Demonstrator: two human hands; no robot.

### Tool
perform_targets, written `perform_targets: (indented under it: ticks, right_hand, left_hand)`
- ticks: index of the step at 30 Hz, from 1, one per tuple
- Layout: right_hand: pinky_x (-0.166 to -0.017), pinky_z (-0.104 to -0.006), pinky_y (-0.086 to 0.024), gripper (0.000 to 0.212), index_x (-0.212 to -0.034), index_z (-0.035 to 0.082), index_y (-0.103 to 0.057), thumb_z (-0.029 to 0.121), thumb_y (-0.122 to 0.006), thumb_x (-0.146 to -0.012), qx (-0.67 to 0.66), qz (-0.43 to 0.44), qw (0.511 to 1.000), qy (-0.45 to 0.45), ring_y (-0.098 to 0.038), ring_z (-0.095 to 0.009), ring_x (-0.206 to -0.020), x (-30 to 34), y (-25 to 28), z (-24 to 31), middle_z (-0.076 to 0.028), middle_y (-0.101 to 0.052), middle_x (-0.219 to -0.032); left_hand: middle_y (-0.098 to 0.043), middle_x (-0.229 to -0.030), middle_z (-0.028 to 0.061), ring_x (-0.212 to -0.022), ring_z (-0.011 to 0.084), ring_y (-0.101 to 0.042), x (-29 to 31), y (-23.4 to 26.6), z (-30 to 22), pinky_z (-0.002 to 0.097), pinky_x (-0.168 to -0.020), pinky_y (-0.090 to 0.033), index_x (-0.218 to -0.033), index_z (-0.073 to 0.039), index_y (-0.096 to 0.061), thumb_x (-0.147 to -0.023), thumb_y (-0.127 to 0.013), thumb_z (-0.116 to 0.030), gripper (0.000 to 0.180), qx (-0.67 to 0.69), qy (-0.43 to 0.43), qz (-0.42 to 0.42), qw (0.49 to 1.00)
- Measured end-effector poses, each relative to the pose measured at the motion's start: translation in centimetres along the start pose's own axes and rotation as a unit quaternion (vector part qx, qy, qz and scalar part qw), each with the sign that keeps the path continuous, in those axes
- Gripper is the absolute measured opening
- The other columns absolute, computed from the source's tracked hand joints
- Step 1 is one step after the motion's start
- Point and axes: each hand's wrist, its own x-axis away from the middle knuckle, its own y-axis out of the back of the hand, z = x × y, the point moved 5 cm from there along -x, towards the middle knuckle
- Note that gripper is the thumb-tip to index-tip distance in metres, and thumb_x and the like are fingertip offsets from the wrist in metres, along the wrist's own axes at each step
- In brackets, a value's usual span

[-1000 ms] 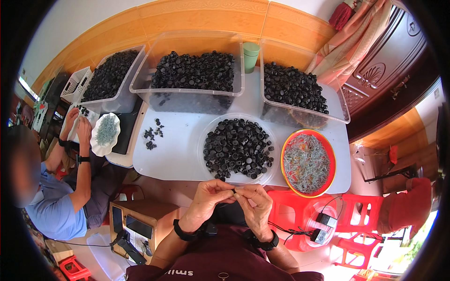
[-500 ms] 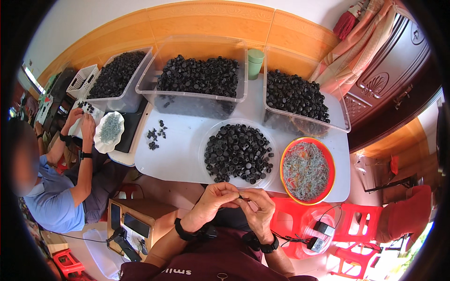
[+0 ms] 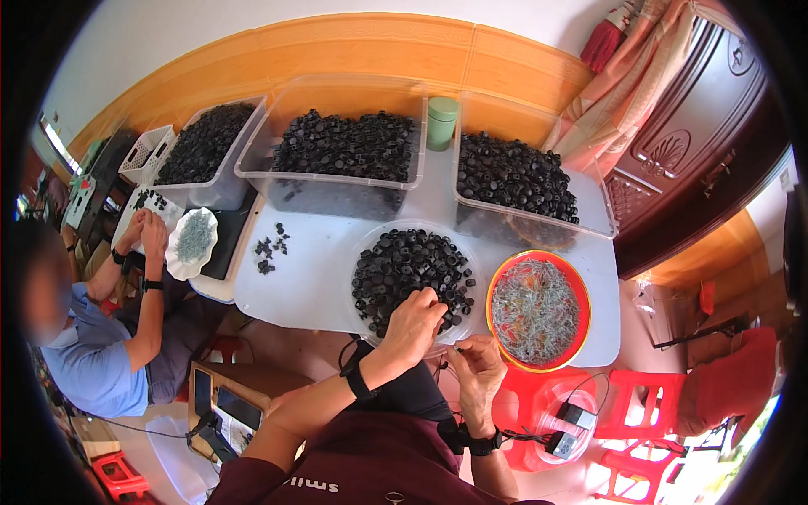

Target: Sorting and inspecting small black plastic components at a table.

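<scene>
Small black plastic caps (image 3: 404, 261) fill a shallow clear round tray (image 3: 358, 313) in front of me. My left hand (image 3: 412, 324) reaches over the near right part of this tray, its fingers curled down among the caps; whatever is between the fingertips is hidden. Just right of it and nearer to me, my right hand (image 3: 478, 366) pinches something tiny and dark between thumb and forefinger, too small to name. Close to the right hand stands a round red basin with a yellow rim (image 3: 582, 290), holding many thin silvery metal pieces (image 3: 534, 311).
Clear bins of black parts (image 3: 345, 147) line the table's far side, with a green canister (image 3: 441, 124) between two. Loose black pieces (image 3: 271, 248) lie on the white table (image 3: 295, 295). At left, a co-worker in blue (image 3: 105, 353) works beside a white scalloped dish (image 3: 175, 257). Red stools (image 3: 644, 404) stand right.
My hands were together in front of me. The left has moved forward to the caps in the tray; the right has shifted slightly right, still pinching. The view has shifted a little.
</scene>
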Motion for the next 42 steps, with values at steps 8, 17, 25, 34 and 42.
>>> perform_targets:
  ticks: [8,17,25,34,42]
  right_hand:
    - [-0.066,-0.0199,-0.047,0.014,-0.088,-0.003,-0.06,-0.008,-0.063,-0.075,0.055,-0.003,0.998,-0.019,-0.058,-0.01,-0.073,-0.2,1.1,-0.3,-0.006,-0.056,-0.095]
    - [-0.066,-0.02,-0.048,0.018,-0.09,-0.001,-0.059,-0.009,-0.064,-0.075,-0.106,0.02,0.983,-0.146,-0.058,-0.01,-0.074,-0.2,0.1,-1.2,-0.005,-0.059,-0.089]
    - [-0.068,-0.0236,-0.051,0.022,-0.092,-0.003,-0.061,-0.013,-0.063,-0.073,-0.185,0.028,0.975,-0.123,-0.06,-0.012,-0.076,-0.3,-1.7,-0.5,-0.005,-0.057,-0.091]
    - [-0.073,-0.0246,-0.052,0.02,-0.093,-0.006,-0.06,-0.013,-0.062,-0.074,-0.124,0.053,0.986,-0.095,-0.061,-0.015,-0.082,0.9,-3.7,1.9,-0.007,-0.057,-0.094]
    - [-0.069,-0.0248,-0.052,0.018,-0.09,-0.002,-0.064,-0.006,-0.067,-0.073,0.055,0.011,0.998,0.042,-0.063,-0.016,-0.078,1.3,-4.4,2.8,-0.01,-0.062,-0.089]
  left_hand:
    - [-0.055,-0.089,0.0087,-0.079,0.0239,-0.059,0.2,0.7,0.0,0.0324,-0.066,-0.05,-0.087,-0.002,-0.061,-0.067,-0.069,0.001,0.022,0.026,-0.024,-0.052,0.998]
    - [-0.062,-0.093,0.0067,-0.078,0.0123,-0.062,2.5,2.5,2.8,0.0218,-0.064,-0.05,-0.09,0.001,-0.063,-0.072,-0.067,0.007,0.019,0.553,0.247,0.042,0.795]
    - [-0.063,-0.105,0.0108,-0.091,0.0174,-0.062,3.9,3.3,2.2,0.0263,-0.076,-0.051,-0.106,-0.001,-0.061,-0.085,-0.056,-0.002,0.021,0.677,0.257,0.095,0.683]
    - [-0.062,-0.104,0.0135,-0.09,0.0164,-0.062,4.8,3.5,2.6,0.0268,-0.079,-0.052,-0.104,-0.003,-0.061,-0.087,-0.056,-0.005,0.018,0.706,0.258,0.093,0.653]
    - [-0.062,-0.102,0.0135,-0.09,0.0173,-0.062,4.9,3.6,2.2,0.027,-0.079,-0.052,-0.103,-0.001,-0.061,-0.085,-0.057,-0.004,0.018,0.692,0.254,0.085,0.67]
